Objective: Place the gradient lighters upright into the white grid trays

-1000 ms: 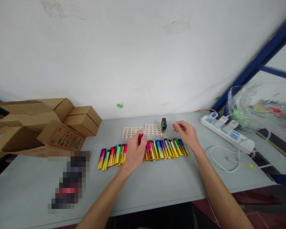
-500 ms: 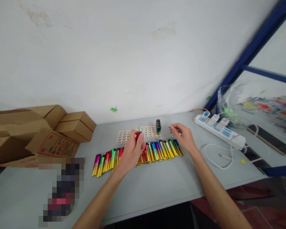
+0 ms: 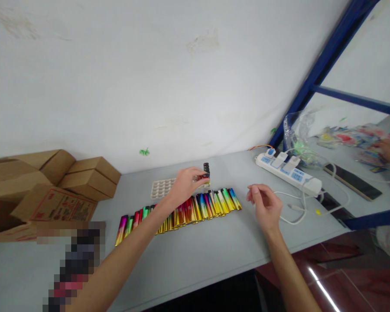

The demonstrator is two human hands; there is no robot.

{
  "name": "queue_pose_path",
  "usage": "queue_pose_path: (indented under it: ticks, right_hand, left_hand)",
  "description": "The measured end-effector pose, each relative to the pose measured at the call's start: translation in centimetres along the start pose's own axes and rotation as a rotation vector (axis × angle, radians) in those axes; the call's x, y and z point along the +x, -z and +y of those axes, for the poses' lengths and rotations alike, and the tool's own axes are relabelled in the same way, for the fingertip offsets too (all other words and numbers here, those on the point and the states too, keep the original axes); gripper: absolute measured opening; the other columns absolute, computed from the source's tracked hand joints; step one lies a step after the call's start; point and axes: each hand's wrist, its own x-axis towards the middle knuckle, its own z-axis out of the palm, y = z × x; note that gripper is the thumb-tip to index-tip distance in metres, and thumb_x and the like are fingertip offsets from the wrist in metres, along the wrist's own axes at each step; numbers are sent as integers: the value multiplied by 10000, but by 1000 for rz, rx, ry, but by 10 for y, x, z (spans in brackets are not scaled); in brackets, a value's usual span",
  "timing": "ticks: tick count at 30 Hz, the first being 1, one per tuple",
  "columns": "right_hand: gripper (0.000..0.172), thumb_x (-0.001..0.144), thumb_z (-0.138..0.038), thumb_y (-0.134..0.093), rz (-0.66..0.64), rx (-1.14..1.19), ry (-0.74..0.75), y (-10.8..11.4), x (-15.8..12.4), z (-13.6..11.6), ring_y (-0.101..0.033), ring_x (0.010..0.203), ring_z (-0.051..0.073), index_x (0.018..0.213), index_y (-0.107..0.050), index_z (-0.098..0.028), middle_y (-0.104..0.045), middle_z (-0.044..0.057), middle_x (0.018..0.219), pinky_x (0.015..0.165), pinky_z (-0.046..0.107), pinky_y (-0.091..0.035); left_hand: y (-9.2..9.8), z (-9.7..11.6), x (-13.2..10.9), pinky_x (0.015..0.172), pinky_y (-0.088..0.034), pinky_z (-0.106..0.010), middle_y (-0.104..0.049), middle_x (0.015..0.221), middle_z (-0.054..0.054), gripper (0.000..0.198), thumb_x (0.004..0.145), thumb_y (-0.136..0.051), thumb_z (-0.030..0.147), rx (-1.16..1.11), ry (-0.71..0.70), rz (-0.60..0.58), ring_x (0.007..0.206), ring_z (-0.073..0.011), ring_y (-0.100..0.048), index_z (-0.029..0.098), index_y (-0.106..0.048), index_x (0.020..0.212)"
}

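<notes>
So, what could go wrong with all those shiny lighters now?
The left hand holds a red, dark-topped lighter close to some upright, black-topped lighters, so it might knock them over. The left forearm passes over a row of shiny, multicoloured lighters with gold ends, so it could brush some out of line. The right hand is near a thin, looped white cable, which might catch on it.

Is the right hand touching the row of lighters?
Apart. The head view shows a strip of grey tabletop between the right hand and the row's nearest one, the blue-and-gold lighter.
</notes>
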Motion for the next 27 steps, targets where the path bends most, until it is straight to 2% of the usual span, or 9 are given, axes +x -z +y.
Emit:
queue_pose_path:
  ticks: [4,8,12,14,17,22,24,27]
  right_hand:
    - [275,977,-459,-609,75,31,67,-12,37,-1,-574,549,149,913,-691,-204,-599,-7,651,558,301,-484]
    - [308,963,-501,-612,128,43,127,-23,74,-2,-555,516,135,901,-680,-207,-578,-18,624,528,283,-466]
    - [310,951,-504,-630,130,71,143,-27,93,-4,-549,512,129,899,-680,-202,-577,-18,628,514,274,-451]
    - [322,949,-516,-629,130,67,119,-25,89,-5,-543,509,130,895,-677,-202,-574,-19,624,508,274,-446]
    - [341,954,-532,-617,127,59,48,-19,68,-7,-530,507,133,897,-678,-202,-559,-23,599,491,273,-425]
    - [272,992,-444,-604,98,75,-57,-4,14,-12,-524,521,129,923,-687,-195,-564,-18,602,483,263,-409]
    - [223,1008,-393,-588,1,3,-76,1,-2,-16,-563,568,141,947,-694,-205,-593,-6,654,529,275,-459]
    - [170,1000,-327,-583,-268,-260,-49,5,-14,-18,-667,782,195,1011,-710,-214,-692,63,913,665,317,-535]
  left_hand:
    - [-6,-6,3,895,-580,-392,-803,953,-87,147,865,-727,333,56,-2,-26,869,-244,-741,202,-781,906]
    - [-6,-10,5,824,-582,-347,-802,953,-64,170,853,-726,284,82,0,-53,838,-222,-752,206,-713,1004]
    - [2,-8,14,748,-545,-319,-782,799,-31,56,828,-729,236,121,-13,-133,745,-217,-735,214,-693,866]
    - [4,-7,19,715,-522,-305,-766,746,-23,51,809,-731,205,140,-21,-171,716,-218,-724,218,-682,805]
    - [1,-6,24,689,-500,-298,-747,717,-23,87,789,-744,189,169,-26,-200,708,-229,-715,225,-665,783]
    - [-11,-3,21,695,-493,-299,-723,739,-16,162,838,-719,189,219,-15,-173,697,-235,-700,246,-643,969]
    - [-14,-3,18,704,-491,-299,-717,761,-16,197,872,-695,194,242,-9,-167,707,-236,-696,251,-623,1047]
    - [-16,-5,16,716,-486,-303,-691,754,-11,239,905,-659,184,284,-4,-173,719,-237,-683,243,-595,1127]
